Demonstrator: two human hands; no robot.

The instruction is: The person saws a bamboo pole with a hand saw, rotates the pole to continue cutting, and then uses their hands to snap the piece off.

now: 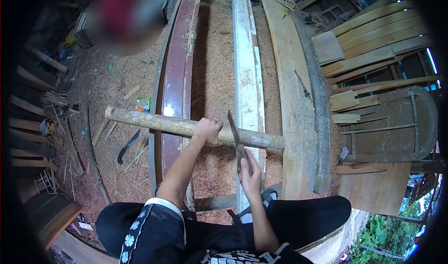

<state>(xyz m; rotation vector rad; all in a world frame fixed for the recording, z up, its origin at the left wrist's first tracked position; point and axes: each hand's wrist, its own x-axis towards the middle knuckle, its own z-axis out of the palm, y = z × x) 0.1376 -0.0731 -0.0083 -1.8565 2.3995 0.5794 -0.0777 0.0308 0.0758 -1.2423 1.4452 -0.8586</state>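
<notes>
A long round wooden pole (163,122) lies crosswise over the planks in front of me. My left hand (208,130) is wrapped round the pole near its middle. In my right hand (250,173) is a knife (234,129) with a dark, narrow blade, held by its handle. The blade points up and away from me and overlaps the pole just right of my left hand. Below the pole run a reddish-brown painted board (176,72) and a white worn board (246,77).
A second knife (128,146) with a dark handle lies on the shavings-covered ground (116,180) to the left. On the right is a wide wooden plank (290,100) with a thin tool (302,84) on it. Another person (163,0) sits at the upper left. Boards (373,31) line the right side.
</notes>
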